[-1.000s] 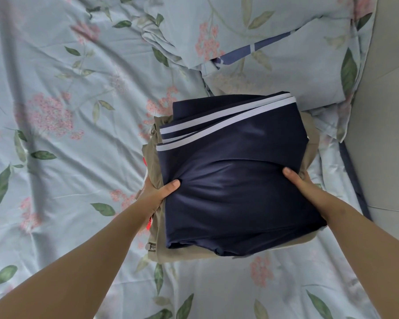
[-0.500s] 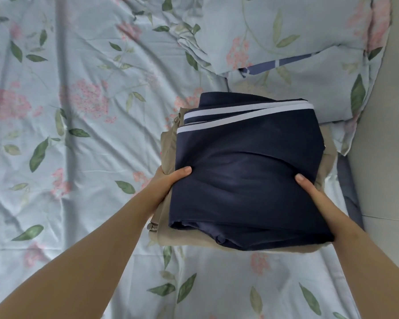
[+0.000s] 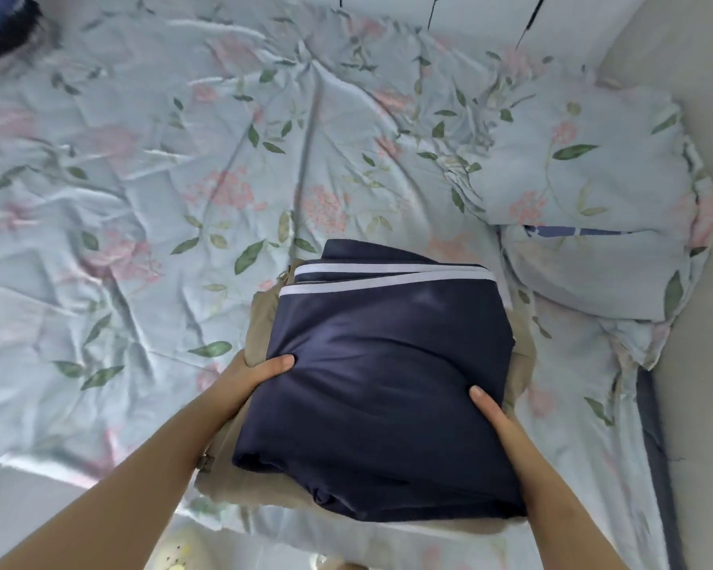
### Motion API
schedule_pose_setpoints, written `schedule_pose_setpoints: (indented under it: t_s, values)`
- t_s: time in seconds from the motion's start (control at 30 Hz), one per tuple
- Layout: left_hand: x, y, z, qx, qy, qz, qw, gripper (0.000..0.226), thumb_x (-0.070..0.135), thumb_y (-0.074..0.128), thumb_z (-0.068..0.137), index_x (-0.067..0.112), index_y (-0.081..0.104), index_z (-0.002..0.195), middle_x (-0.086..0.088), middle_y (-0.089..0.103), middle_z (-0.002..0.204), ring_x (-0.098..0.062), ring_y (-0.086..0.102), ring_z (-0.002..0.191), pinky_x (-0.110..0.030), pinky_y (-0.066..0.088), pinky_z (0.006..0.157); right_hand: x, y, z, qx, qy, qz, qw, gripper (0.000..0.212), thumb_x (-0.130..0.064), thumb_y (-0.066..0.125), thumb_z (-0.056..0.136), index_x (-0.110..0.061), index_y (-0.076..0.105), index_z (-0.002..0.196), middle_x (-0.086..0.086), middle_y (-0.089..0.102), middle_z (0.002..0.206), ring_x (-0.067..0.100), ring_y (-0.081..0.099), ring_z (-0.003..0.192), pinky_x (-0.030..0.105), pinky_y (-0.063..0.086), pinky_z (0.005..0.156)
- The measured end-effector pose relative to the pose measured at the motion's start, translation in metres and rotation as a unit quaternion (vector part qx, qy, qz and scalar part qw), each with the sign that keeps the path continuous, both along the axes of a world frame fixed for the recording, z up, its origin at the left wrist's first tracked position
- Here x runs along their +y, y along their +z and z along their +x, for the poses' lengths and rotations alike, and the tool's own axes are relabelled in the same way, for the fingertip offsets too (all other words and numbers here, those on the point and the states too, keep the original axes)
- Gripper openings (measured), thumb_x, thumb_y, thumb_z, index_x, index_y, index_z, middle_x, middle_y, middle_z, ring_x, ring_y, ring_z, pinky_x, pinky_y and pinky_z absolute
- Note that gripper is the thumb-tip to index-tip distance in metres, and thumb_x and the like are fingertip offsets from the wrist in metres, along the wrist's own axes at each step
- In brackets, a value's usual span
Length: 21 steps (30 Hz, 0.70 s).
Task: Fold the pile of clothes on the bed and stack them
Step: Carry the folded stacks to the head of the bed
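Note:
A folded stack of clothes is held above the bed (image 3: 149, 224). On top lies a navy garment with white stripes (image 3: 383, 372); under it is a folded beige garment (image 3: 243, 487). My left hand (image 3: 248, 376) grips the stack's left side, thumb on the navy cloth and fingers hidden underneath. At the right side my right hand (image 3: 499, 421) holds the stack the same way, thumb on top. What lies lower in the stack is hidden.
A floral pillow (image 3: 593, 224) lies at the right against a grey wall (image 3: 700, 405). A dark object (image 3: 1, 30) sits at the far left corner of the bed. The bed's near edge (image 3: 38, 458) shows at lower left.
The stack has come toward me and toward the bed's near edge, both hands still holding it. The view has pulled back, showing more of the bed and the pillow.

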<state>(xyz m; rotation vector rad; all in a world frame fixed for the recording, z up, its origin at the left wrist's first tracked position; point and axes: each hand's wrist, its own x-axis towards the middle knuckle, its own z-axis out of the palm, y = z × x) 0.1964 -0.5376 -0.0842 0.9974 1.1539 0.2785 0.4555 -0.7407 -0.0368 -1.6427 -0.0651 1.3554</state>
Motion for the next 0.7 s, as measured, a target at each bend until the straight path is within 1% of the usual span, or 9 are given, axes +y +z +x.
schedule_pose_setpoints:
  t_s: [0.1,0.17,0.2,0.27,0.3,0.4,0.5,0.6,0.7]
  values:
    - [0.002,0.018,-0.090,-0.005,0.034,0.005,0.999,0.077,0.054,0.082,0.049,0.029,0.059,0.118,0.003,0.070,0.112,-0.021,0.066,0.103,-0.043,0.047,0.096,0.025,0.013,-0.071,0.001,0.046,0.010,0.999,0.066,-0.049,0.066,0.067,-0.035,0.046,0.129,-0.006,0.066,0.114,0.013,0.068,0.094,0.026,0.052,0.069]
    - [0.002,0.031,-0.156,-0.006,0.066,0.012,0.998,0.076,0.053,0.082,0.049,0.027,0.061,0.117,0.001,0.071,0.110,-0.022,0.067,0.101,-0.045,0.047,0.097,0.045,0.020,-0.123,0.015,0.086,0.012,0.996,0.067,-0.050,0.067,0.067,-0.033,0.048,0.129,-0.003,0.066,0.117,0.019,0.067,0.101,0.030,0.052,0.077]
    - [0.002,0.037,-0.189,-0.004,0.083,0.018,0.996,0.075,0.053,0.082,0.049,0.027,0.062,0.116,0.000,0.071,0.110,-0.023,0.067,0.101,-0.047,0.047,0.097,0.056,0.023,-0.150,0.022,0.106,0.013,0.994,0.065,-0.049,0.068,0.066,-0.033,0.050,0.126,-0.003,0.068,0.115,0.020,0.068,0.099,0.030,0.053,0.075]
    - [0.001,0.049,-0.259,-0.002,0.115,0.031,0.993,0.075,0.054,0.082,0.051,0.025,0.062,0.116,-0.002,0.071,0.110,-0.025,0.067,0.101,-0.048,0.047,0.097,0.081,0.030,-0.208,0.028,0.145,0.020,0.989,0.055,-0.048,0.067,0.066,-0.035,0.054,0.118,-0.004,0.073,0.104,0.018,0.071,0.090,0.025,0.055,0.064]
    - [0.001,0.055,-0.293,-0.004,0.133,0.033,0.990,0.074,0.054,0.082,0.051,0.025,0.062,0.116,-0.003,0.071,0.110,-0.026,0.067,0.101,-0.048,0.047,0.097,0.094,0.033,-0.237,0.028,0.167,0.025,0.985,0.052,-0.049,0.067,0.066,-0.036,0.055,0.115,-0.006,0.074,0.100,0.017,0.071,0.088,0.025,0.056,0.062]
    - [-0.004,0.072,-0.390,-0.004,0.205,0.028,0.978,0.076,0.054,0.083,0.050,0.027,0.060,0.117,-0.002,0.071,0.109,-0.027,0.068,0.099,-0.049,0.048,0.096,0.132,0.044,-0.322,0.027,0.246,0.031,0.968,0.051,-0.055,0.067,0.065,-0.041,0.058,0.113,-0.011,0.073,0.101,0.015,0.070,0.093,0.029,0.052,0.074]
    - [-0.016,0.085,-0.471,-0.007,0.270,0.036,0.962,0.078,0.053,0.083,0.053,0.026,0.057,0.121,-0.002,0.070,0.111,-0.027,0.068,0.100,-0.050,0.047,0.096,0.166,0.055,-0.397,0.041,0.309,0.024,0.950,0.056,-0.058,0.070,0.062,-0.043,0.060,0.115,-0.011,0.071,0.108,0.015,0.068,0.099,0.032,0.049,0.081]
    - [-0.031,0.092,-0.535,0.001,0.341,0.037,0.939,0.078,0.055,0.082,0.053,0.025,0.058,0.120,-0.001,0.071,0.110,-0.026,0.068,0.100,-0.049,0.047,0.096,0.201,0.067,-0.464,0.047,0.367,0.027,0.929,0.055,-0.060,0.075,0.052,-0.043,0.066,0.104,-0.014,0.071,0.106,0.009,0.068,0.096,0.030,0.047,0.081]
    - [-0.038,0.093,-0.585,0.009,0.403,0.035,0.914,0.083,0.056,0.081,0.048,0.019,0.058,0.119,-0.004,0.071,0.107,-0.027,0.068,0.097,-0.048,0.049,0.094,0.238,0.072,-0.522,0.020,0.430,0.008,0.902,0.060,-0.060,0.073,0.052,-0.037,0.065,0.107,-0.011,0.073,0.103,0.013,0.068,0.096,0.030,0.047,0.080]
